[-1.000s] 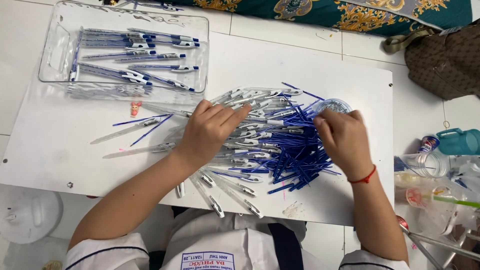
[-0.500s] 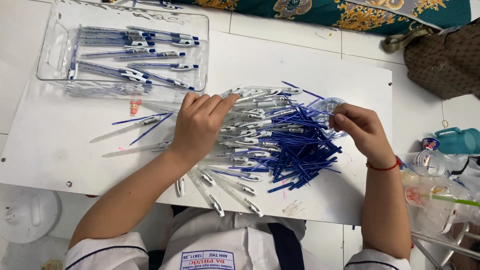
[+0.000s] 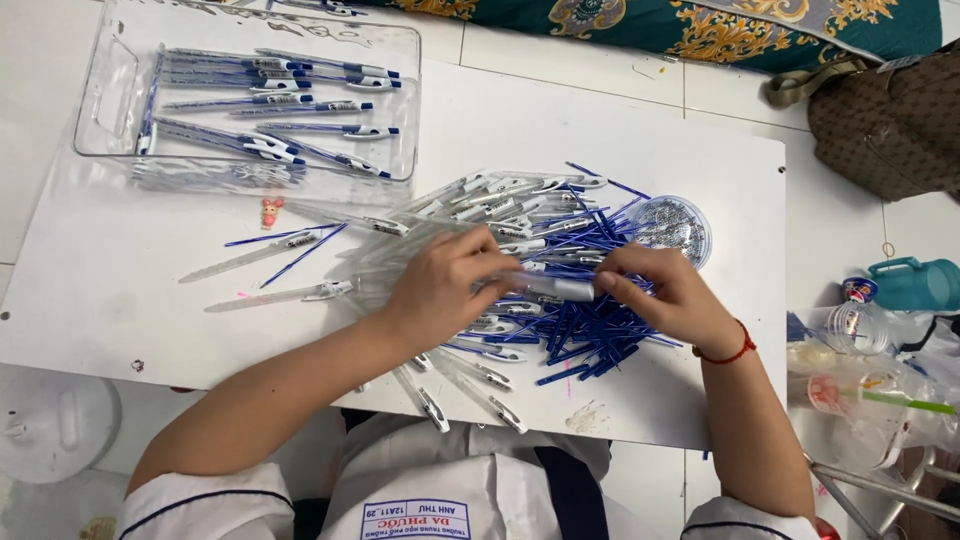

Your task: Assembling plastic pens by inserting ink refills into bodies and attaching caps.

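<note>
A heap of clear pen barrels and blue ink refills lies in the middle of the white table. My left hand and my right hand meet above the heap, both gripping one clear pen barrel held level between them. My right wrist wears a red cord. A clear round lid with small springs sits just beyond my right hand. Finished blue pens lie in a clear plastic tray at the far left.
Loose barrels and refills are scattered left of the heap, near a tiny pink figure. A brown bag and patterned cloth lie beyond the table. A teal jug and plastic cups stand on the floor at right; a white stool at left.
Both hands left the spread of the heap and came together over its middle. They now hold a single clear barrel between them.
</note>
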